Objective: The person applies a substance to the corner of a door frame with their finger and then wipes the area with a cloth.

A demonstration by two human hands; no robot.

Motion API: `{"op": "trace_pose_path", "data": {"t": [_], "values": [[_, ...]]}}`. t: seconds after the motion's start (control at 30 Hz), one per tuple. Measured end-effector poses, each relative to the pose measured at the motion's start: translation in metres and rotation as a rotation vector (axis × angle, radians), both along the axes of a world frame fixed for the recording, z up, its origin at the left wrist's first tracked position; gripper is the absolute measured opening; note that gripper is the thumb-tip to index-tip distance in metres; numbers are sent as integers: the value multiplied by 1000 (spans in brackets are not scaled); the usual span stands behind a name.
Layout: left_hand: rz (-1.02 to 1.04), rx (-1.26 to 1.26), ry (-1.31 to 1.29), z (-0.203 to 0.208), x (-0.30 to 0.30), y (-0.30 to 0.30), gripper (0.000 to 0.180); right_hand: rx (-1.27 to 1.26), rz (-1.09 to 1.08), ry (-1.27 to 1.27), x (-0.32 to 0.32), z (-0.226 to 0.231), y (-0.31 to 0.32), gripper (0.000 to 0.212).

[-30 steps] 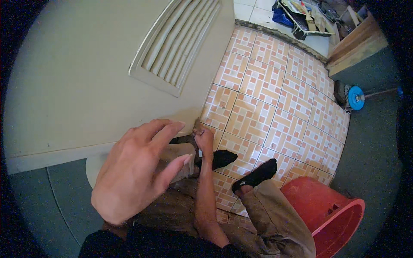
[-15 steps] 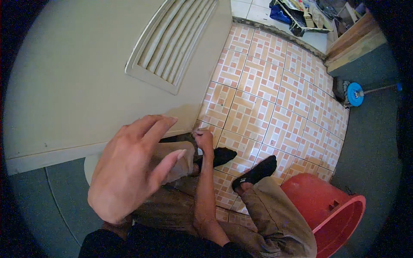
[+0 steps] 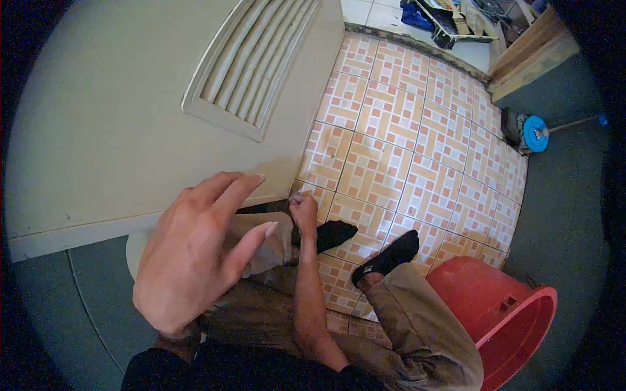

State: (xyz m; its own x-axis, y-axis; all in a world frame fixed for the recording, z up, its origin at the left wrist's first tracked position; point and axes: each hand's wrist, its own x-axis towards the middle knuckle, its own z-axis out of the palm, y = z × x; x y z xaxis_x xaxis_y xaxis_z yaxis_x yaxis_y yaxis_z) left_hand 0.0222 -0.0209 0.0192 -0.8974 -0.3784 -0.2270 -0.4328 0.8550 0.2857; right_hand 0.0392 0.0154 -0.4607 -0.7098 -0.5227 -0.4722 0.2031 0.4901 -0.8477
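A beige door (image 3: pixel 117 124) with a slatted vent (image 3: pixel 254 62) stands on my left. My left hand (image 3: pixel 195 251) is raised close to the camera, in front of the door's lower part. Its thumb is spread from the fingers, and nothing shows in it. Down by the door's bottom corner, my right hand (image 3: pixel 304 212) is closed, with its fingertips at the corner's edge. Whatever is between those fingers is too small or hidden to make out. Beside it are my feet in black socks (image 3: pixel 336 234), on the patterned tile floor (image 3: pixel 385 156).
A red bucket (image 3: pixel 469 293) lies tipped on its side by my right leg. Against the dark grey wall (image 3: pixel 554 215) stands a blue round-headed tool (image 3: pixel 536 134) with a long handle. Beyond the raised threshold (image 3: pixel 417 47), a paint tray (image 3: pixel 450 29) with a brush rests on white tiles.
The whole view has shifted slightly, so the door and floor appear a little further left. Both hands keep nearly the same pose and place.
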Motion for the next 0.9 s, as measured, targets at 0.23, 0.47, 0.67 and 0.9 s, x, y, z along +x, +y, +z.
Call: {"op": "trace_pose_path", "data": {"t": [0.23, 0.47, 0.67, 0.9], "values": [[-30, 3, -2, 3, -5, 2, 44, 23, -99, 219, -3, -6, -4, 21], [-19, -5, 4, 0, 1, -1, 44, 139, -178, 122, -5, 7, 5, 23], [-21, -1, 6, 3, -3, 1, 44, 70, -155, -42, -14, -11, 7, 29], [-35, -2, 13, 3, -3, 1, 44, 129, -69, 118, -28, -7, 10, 28]]}}
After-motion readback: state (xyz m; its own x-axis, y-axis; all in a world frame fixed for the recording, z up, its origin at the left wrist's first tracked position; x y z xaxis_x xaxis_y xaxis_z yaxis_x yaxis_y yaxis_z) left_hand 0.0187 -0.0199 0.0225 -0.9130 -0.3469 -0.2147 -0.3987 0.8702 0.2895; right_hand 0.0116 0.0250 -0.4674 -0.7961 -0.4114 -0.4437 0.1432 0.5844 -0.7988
